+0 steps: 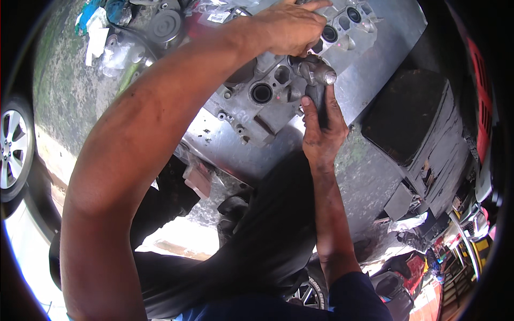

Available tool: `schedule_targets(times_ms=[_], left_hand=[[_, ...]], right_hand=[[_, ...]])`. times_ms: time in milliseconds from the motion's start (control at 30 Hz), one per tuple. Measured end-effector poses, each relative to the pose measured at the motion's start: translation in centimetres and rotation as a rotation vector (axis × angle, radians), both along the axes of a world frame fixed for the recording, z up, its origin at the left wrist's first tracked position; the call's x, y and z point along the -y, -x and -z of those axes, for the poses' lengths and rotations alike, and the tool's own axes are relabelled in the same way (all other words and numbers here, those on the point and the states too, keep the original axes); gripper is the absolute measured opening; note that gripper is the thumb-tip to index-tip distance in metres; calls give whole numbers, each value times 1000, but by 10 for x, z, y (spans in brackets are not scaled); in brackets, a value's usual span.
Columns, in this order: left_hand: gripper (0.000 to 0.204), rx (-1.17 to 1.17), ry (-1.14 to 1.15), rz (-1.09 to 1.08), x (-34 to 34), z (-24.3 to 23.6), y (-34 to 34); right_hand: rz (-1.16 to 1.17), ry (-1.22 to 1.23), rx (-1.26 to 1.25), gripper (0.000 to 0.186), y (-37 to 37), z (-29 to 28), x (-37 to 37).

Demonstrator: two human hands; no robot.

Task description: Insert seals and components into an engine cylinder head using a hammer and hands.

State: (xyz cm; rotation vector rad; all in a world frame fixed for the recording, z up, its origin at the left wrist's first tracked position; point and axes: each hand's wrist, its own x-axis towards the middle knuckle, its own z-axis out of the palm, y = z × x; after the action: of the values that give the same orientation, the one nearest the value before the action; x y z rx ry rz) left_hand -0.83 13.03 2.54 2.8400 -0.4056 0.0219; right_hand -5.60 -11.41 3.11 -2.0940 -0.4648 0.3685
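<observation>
- We are holding the tool (320,75) at the upper centre of the frame, our right hand (325,134) closing around its dark handle (316,97).
- We are curling our left hand (294,28) over the casting (274,111); its grip we cannot tell.
- We are judging the tool heavy, stiff, perhaps oily; the handle is offering surest hold.
</observation>
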Motion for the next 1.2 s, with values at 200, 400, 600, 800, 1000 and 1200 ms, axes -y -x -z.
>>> schedule_targets(times_ms=[200, 400, 600, 800, 1000, 1200], left_hand=[[10, 64, 61, 48, 0, 6, -1], [7, 69, 108, 65, -6, 9, 2], [10, -126, 85, 66, -2, -11, -5], [13, -158, 22, 47, -1, -13, -1], [10, -39, -15, 36, 0, -1, -1], [10, -56, 80, 67, -3, -8, 2]], right_hand=[[-84, 67, 216, 57, -4, 0, -2], [-103, -100, 218, 62, 3, -23, -3], [-147, 15, 282, 61, -2, -10, -8], [-128, -76, 355, 57, 3, -22, -1], [-136, 96, 273, 53, -7, -8, -8], [41, -152, 223, 56, 1, -29, 17]])
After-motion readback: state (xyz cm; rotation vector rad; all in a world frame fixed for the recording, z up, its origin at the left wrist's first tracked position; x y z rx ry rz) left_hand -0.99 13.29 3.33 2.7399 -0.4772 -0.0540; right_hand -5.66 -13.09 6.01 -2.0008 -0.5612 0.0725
